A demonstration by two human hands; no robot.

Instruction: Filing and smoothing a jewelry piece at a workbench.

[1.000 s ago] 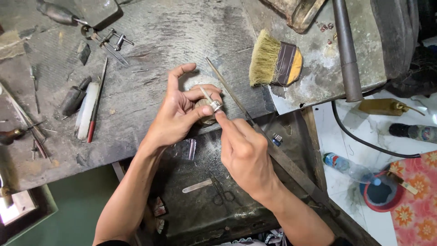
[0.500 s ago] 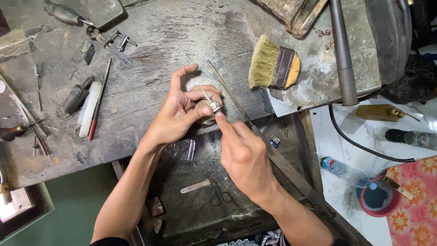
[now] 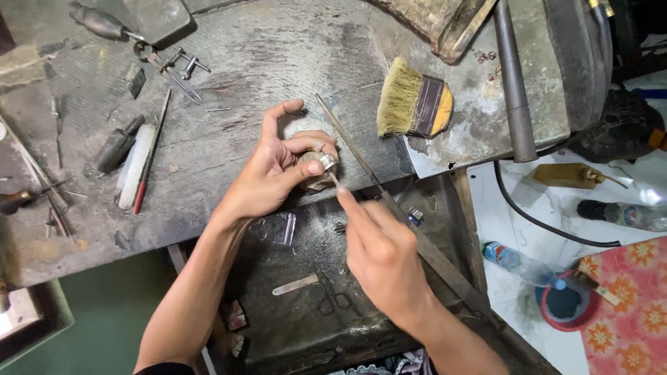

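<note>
My left hand [image 3: 274, 170] pinches a small silver ring [image 3: 325, 163] between thumb and forefinger, pressed against a worn wooden peg at the front edge of the grey workbench [image 3: 229, 76]. My right hand [image 3: 382, 253] grips a thin tool whose tip touches the ring; the tool itself is mostly hidden by my fingers. A long slim metal file [image 3: 347, 142] lies slanted on the bench just right of the ring.
A flat bristle brush [image 3: 413, 105] lies on the bench at right. Pliers and dividers [image 3: 167, 66], a red-tipped stick [image 3: 149, 163] and dark tools sit at left. Below the bench a tray holds scissors [image 3: 332, 295] and a metal strip [image 3: 295, 285]. Bottles [image 3: 521, 264] lie on the floor.
My right hand has drawn back a little toward me, away from the ring. The left hand keeps its hold on the ring at the peg.
</note>
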